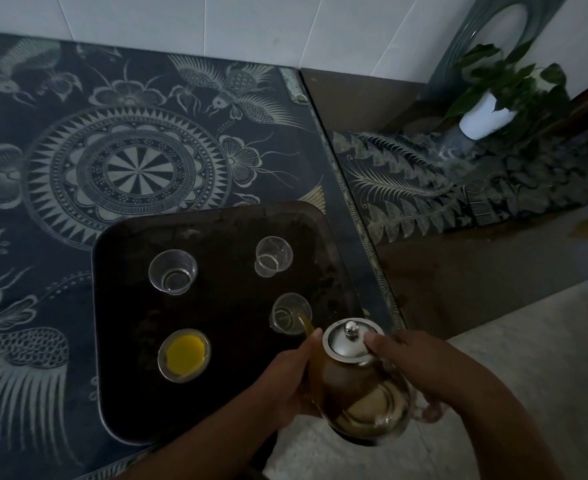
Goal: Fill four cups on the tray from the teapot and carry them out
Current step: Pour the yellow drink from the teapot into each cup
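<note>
A dark tray (pixel 223 223) lies on a patterned dark table and holds several clear cups. The near left cup (pixel 184 355) is full of yellow tea. The far left cup (pixel 173 271) and the far right cup (pixel 273 256) hold no tea. A glass teapot (pixel 363 382) with a steel lid is tilted, its spout pouring yellow tea into the near right cup (pixel 289 313). My left hand (pixel 290 379) steadies the pot's side near the spout. My right hand (pixel 413 365) grips the handle, thumb pressing on the lid.
The table (pixel 129 161) ends at a raised edge just right of the tray. A lower patterned ledge (pixel 458 188) carries a white pot with a green plant (pixel 490 109). Pale floor shows at the lower right.
</note>
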Motion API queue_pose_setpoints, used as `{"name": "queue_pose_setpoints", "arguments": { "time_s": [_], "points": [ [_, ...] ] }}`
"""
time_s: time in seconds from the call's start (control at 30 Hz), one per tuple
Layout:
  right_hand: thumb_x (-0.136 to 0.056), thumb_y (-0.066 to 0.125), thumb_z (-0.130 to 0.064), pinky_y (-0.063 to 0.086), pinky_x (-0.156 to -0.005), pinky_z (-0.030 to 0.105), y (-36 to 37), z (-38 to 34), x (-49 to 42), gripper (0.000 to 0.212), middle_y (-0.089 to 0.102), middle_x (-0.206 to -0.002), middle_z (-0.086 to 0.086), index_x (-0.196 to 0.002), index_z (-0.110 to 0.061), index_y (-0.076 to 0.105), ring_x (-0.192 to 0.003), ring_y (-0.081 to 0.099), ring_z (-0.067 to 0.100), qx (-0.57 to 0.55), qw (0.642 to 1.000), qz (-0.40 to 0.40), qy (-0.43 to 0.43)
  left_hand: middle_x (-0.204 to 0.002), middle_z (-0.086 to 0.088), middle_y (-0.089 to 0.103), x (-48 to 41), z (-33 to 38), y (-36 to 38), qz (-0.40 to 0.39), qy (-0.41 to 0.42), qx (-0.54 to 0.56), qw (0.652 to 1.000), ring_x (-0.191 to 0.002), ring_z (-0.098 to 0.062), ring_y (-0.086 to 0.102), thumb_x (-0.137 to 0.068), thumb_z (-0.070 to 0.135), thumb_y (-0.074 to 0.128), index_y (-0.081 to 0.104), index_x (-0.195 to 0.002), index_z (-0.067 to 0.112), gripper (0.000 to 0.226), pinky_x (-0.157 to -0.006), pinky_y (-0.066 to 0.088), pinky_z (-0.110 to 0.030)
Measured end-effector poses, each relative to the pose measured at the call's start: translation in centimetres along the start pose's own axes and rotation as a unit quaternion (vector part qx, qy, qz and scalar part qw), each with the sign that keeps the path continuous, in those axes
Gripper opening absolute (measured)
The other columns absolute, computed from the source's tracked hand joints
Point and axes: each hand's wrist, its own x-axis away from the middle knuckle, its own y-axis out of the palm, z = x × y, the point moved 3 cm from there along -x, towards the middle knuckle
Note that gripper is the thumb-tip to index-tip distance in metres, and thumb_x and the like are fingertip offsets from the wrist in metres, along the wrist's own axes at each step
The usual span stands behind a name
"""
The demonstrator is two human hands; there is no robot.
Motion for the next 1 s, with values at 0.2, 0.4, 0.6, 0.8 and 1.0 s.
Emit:
{"name": "queue_pose_setpoints", "arguments": {
  "time_s": [0.2,0.4,0.6,0.8,1.0],
  "points": [
    [-0.089,0.049,-0.068,0.047,-0.069,0.027,-0.12,-0.14,0.17,0.039,0.063,-0.080,-0.017,-0.076,-0.033,0.060,-0.079,0.063,0.006,0.009,1.000,0.007,-0.013,-0.112,-0.008,0.081,-0.12,-0.07,0.15,0.001,0.000,0.006,1.000,-0.103,-0.029,0.075,-0.094,0.066,0.051,0.080,-0.116,0.023,0.056,-0.070,0.060,-0.041],
    [-0.086,0.048,-0.072,0.052,-0.073,0.030,-0.17,-0.13,0.33,0.044,0.066,-0.086,-0.012,-0.082,-0.030,0.064,-0.082,0.065,0.010,0.019,1.000,0.000,0.001,-0.112,-0.007,0.081,-0.10,-0.31,0.15,0.001,0.005,0.003,1.000,-0.108,-0.030,0.073,-0.093,0.067,0.053,0.080,-0.116,0.025,0.055,-0.075,0.060,-0.044],
    [-0.083,0.049,-0.076,0.057,-0.076,0.032,-0.09,0.26,0.20,0.056,0.068,-0.097,-0.007,-0.105,-0.028,0.068,-0.089,0.065,0.012,0.011,1.000,0.006,0.012,-0.113,-0.007,0.081,0.04,-0.40,0.28,-0.003,0.006,0.003,1.000,-0.115,-0.034,0.071,-0.085,0.070,0.056,0.079,-0.116,0.026,0.059,-0.087,0.060,-0.050],
    [-0.081,0.048,-0.079,0.054,-0.087,0.036,-0.08,0.20,0.33,0.064,0.070,-0.110,-0.001,-0.111,-0.027,0.069,-0.097,0.065,0.015,0.020,1.000,0.002,0.008,-0.115,-0.007,0.081,-0.02,-0.53,0.05,-0.001,0.008,0.005,1.000,-0.117,-0.033,0.071,-0.092,0.068,0.052,0.079,-0.117,0.026,0.056,-0.095,0.059,-0.053],
    [-0.086,0.050,-0.070,0.053,-0.075,0.030,-0.31,-0.35,0.86,0.041,0.065,-0.085,-0.015,-0.077,-0.033,0.065,-0.082,0.062,0.005,0.023,1.000,0.006,-0.004,-0.115,-0.007,0.081,0.19,-0.50,0.20,-0.016,0.016,-0.002,1.000,-0.115,-0.033,0.071,-0.078,0.072,0.057,0.079,-0.118,0.024,0.067,-0.089,0.060,-0.051]
  ]
}}
